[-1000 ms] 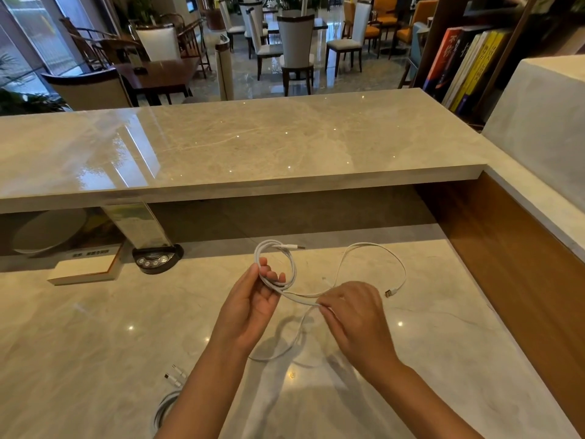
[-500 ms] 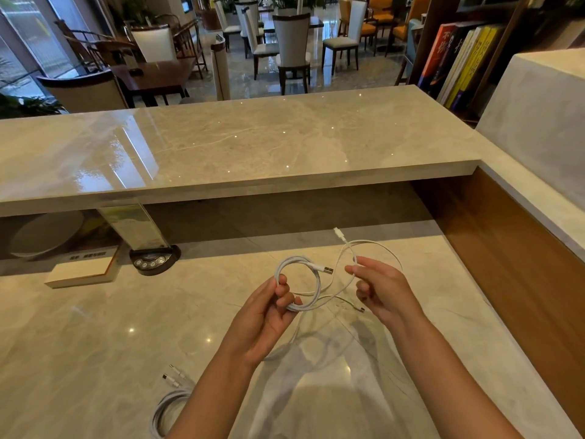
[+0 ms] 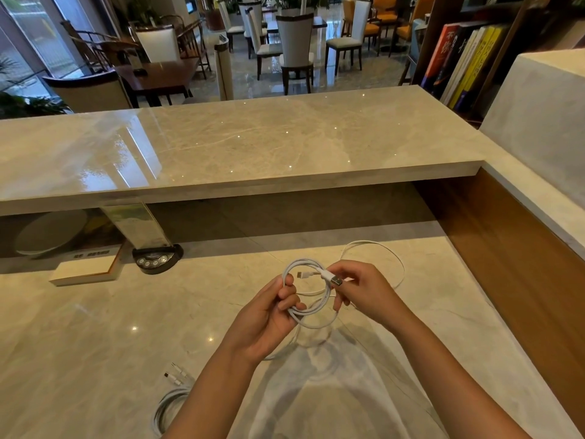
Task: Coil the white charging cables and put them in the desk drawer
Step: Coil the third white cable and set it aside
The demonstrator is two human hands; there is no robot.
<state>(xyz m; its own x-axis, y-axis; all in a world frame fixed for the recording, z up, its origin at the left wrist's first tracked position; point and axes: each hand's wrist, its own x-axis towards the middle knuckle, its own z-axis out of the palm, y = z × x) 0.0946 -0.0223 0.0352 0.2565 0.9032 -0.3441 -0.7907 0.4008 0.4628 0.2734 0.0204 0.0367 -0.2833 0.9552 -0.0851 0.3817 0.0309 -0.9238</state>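
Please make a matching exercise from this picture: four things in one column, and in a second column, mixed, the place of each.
Things:
1. cable coil
2. USB plug
3. second cable
4. books

Places:
A. on the shelf, far right
B. lying on the desk, near left
C. pinched in the right hand
D. looped in the left hand

Pairs: 1-D, 2-C, 3-B, 4-A

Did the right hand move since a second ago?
Yes. The right hand rose off the desk and moved away from the person, toward the raised counter. It now pinches the USB plug beside the cable coil.
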